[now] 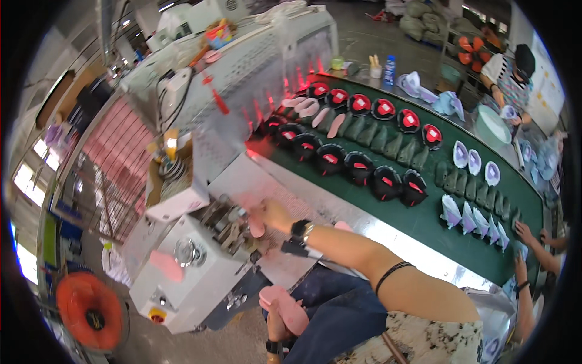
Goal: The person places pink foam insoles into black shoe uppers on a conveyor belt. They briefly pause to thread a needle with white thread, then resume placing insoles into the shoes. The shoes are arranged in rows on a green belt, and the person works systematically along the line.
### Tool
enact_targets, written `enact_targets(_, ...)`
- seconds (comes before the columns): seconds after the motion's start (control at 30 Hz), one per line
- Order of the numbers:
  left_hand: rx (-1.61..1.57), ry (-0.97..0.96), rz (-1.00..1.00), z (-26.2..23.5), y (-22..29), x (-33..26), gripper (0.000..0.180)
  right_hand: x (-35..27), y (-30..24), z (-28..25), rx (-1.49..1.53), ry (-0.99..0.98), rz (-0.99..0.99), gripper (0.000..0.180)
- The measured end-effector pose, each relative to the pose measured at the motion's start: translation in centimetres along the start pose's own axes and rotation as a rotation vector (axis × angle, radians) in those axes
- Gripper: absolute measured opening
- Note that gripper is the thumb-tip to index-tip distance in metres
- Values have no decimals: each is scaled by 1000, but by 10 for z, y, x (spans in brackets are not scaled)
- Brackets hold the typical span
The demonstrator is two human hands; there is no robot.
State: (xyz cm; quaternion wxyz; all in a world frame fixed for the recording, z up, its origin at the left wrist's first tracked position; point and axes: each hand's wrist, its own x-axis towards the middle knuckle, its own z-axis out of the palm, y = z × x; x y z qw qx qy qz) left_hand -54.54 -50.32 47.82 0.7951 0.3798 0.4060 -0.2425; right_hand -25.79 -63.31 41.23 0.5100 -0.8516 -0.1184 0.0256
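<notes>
My left hand (276,324) is closed around pink shoe insoles (292,314), held low over my dark-blue-clad lap. They seem to be more than one, overlapping. My right hand (274,215) reaches across to the metal rollers and fittings of a white bench machine (209,258). A pink insole (257,226) lies under its fingers at the machine's working head, gripped at its upper end. Another pink insole (167,266) rests on the machine's white top. Part of a pink piece (344,225) shows on the metal table behind my right forearm.
A green conveyor belt (327,188) carries black shoe uppers with red linings, dark green shoe parts, pink insoles and lilac uppers. Red light glows at a perforated metal housing (221,133). An orange fan (91,309) stands lower left. Other people's hands (526,233) work at the belt's right.
</notes>
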Motion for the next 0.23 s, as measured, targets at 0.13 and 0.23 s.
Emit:
enact_targets(0.13, 29, 40, -88, 6, 11, 11, 62, 45, 28, 46, 337, 147, 262, 35)
enact_targets(0.23, 53, 9, -135, 5, 15, 27, 65, 73, 67, 50, 490, 170, 324, 31)
